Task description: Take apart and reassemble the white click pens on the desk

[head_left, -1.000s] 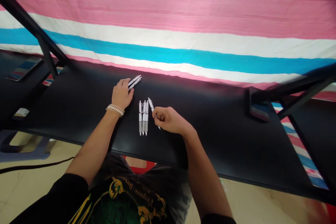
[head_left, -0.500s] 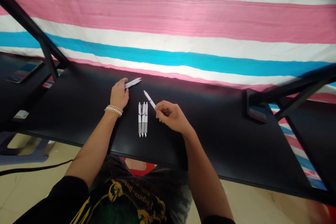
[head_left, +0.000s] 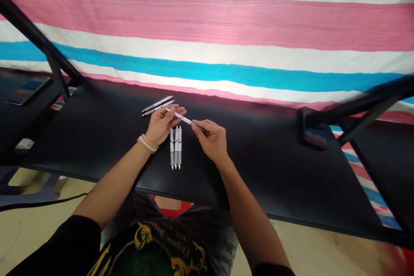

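Both hands hold one white pen [head_left: 181, 117] level above the black table [head_left: 258, 159]. My left hand [head_left: 162, 123] pinches its left end, and a pale bead bracelet sits on that wrist. My right hand [head_left: 210, 138] grips the right end with curled fingers. Directly below the held pen lie three white pens [head_left: 176, 147] side by side, tips toward me. Two more white pens [head_left: 157, 106] lie slanted on the table just beyond my left hand.
A pink, white and blue striped cloth [head_left: 226, 39] hangs behind the table. Black metal frame bars rise at the left [head_left: 39, 39] and right [head_left: 355, 112]. A phone [head_left: 25, 90] lies on the far left surface. A grey stool [head_left: 19, 183] stands on the floor.
My left hand let go of the two slanted pens and came right to take the end of the pen in my right hand. That pen rose from the table and turned level.
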Motion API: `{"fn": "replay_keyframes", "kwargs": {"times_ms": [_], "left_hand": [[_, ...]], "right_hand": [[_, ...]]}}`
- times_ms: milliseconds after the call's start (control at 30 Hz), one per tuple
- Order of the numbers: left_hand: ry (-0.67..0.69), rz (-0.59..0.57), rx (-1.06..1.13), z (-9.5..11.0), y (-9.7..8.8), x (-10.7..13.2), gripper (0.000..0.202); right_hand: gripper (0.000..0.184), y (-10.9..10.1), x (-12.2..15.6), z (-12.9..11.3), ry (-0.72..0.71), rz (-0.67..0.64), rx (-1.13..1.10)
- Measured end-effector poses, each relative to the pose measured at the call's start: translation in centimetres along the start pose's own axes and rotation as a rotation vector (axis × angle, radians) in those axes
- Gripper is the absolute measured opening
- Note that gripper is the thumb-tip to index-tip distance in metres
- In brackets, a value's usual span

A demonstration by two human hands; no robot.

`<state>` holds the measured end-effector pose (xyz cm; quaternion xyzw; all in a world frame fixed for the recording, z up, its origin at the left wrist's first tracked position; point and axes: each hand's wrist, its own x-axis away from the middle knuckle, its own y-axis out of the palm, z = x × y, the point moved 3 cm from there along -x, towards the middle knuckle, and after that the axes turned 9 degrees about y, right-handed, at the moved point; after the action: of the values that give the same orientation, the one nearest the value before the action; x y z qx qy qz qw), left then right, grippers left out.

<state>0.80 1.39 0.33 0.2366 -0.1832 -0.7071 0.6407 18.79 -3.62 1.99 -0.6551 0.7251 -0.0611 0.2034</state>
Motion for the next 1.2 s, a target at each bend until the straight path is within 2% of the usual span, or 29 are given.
{"fn": "replay_keyframes", "kwargs": {"times_ms": [100,233,300,433,467,533,600,700,833,933,1000,1133,1200], "left_hand": [[-0.030,0.023,0.037,-0.3,0.1,0.1,0.030],[-0.007,0.082,0.035,-0.3,0.1,0.1,0.029],[0.007,0.087,0.022,-0.2,0.0,0.1,0.029],[0.017,0.104,0.007,-0.1,-0.2,0.0,0.028],[0.019,0.111,0.009,-0.2,-0.3,0.0,0.028],[0.023,0.117,0.016,-0.2,-0.3,-0.1,0.028],[0.027,0.112,0.023,-0.2,-0.4,-0.1,0.028],[0.038,0.098,0.029,-0.2,-0.4,-0.1,0.028],[0.032,0.106,0.014,-0.3,-0.5,-0.1,0.028],[0.020,0.123,0.002,-0.3,-0.4,-0.1,0.028],[0.013,0.121,0.000,-0.3,-0.3,0.0,0.028],[0.011,0.115,-0.001,-0.3,-0.2,0.0,0.029],[0.009,0.118,0.003,-0.3,-0.2,0.0,0.029]], "right_hand": [[0.026,0.4,0.2,0.1,0.049,0.045,-0.057],[0.039,1.2,0.3,0.5,0.187,-0.017,-0.247],[0.039,1.2,0.2,0.6,0.212,-0.036,-0.282],[0.019,0.7,-0.1,0.3,0.049,0.022,-0.217],[0.020,0.6,-0.1,0.3,0.023,0.033,-0.223],[0.029,0.6,-0.2,0.4,0.055,0.019,-0.252],[0.028,0.8,-0.1,0.5,0.101,0.011,-0.248],[0.020,0.8,0.0,0.2,0.055,0.026,-0.186],[0.022,0.6,0.0,0.2,0.108,0.035,-0.201],[0.022,0.6,0.0,0.2,0.051,0.046,-0.199],[0.027,0.6,-0.1,0.4,0.078,0.049,-0.212],[0.018,0.7,-0.1,0.5,0.035,0.061,-0.159],[0.027,0.8,-0.2,0.6,0.057,0.062,-0.185]]}}
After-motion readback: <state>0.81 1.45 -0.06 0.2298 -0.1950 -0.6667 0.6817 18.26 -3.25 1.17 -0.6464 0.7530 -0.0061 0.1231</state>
